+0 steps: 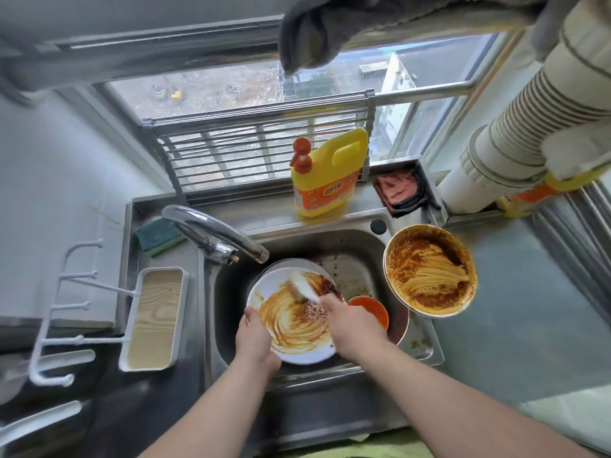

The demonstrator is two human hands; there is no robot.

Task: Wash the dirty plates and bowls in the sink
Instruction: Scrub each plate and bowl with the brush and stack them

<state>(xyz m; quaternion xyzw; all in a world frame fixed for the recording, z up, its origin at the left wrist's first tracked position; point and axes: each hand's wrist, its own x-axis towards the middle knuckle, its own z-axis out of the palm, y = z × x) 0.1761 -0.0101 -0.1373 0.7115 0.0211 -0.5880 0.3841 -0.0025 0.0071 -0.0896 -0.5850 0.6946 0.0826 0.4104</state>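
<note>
- Two hands are working over the steel sink (358, 246): the left hand (254, 342) is gripping the near-left rim of a white plate (264, 289), thumb curled onto its face, holding it tilted above the basin.
- The right hand (350, 322) is closing its fingers round a white brush (304, 285), its blurred head lying on the plate's sauce smears.
- Another plate is lying partly hidden beneath the held one, and an orange bowl (372, 309) is sitting just right of the right hand, inside the sink.
- A sauce-smeared large bowl (429, 269) is resting on the sink's right rim.
- A yellow detergent bottle (327, 173) is standing behind the basin; its orange label is carrying writing too blurred to read.
- A green sponge (158, 234) is lying left of the faucet (215, 234).
</note>
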